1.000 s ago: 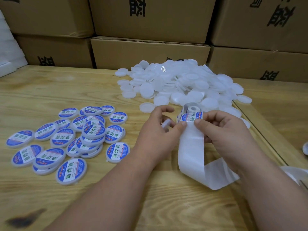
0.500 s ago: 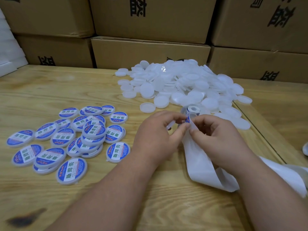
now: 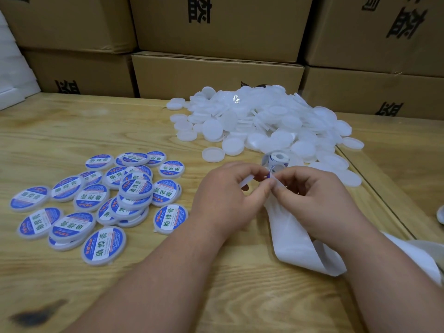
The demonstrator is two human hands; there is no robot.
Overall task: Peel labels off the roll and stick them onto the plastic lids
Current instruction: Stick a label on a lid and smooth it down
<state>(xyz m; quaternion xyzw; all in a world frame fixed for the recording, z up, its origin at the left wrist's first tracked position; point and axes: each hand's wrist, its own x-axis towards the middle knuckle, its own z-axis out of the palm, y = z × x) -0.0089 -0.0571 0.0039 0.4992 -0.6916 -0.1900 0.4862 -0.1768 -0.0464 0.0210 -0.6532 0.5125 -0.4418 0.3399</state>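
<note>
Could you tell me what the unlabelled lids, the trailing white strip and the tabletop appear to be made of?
Unlabelled lids: probably moulded plastic, milky, semi-translucent, faint sheen.
Trailing white strip: apparently glossy label backing paper, since it bends in soft loops.
Tabletop: pale wood with visible grain and a dark knot, matte.

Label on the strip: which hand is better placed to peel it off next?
Right. The right hand pinches the label at its edge on the backing strip, while the left hand already holds a blank lid.

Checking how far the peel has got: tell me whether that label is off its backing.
Partly off: the label curls up between both thumbs, its lower edge hidden at the backing.
</note>
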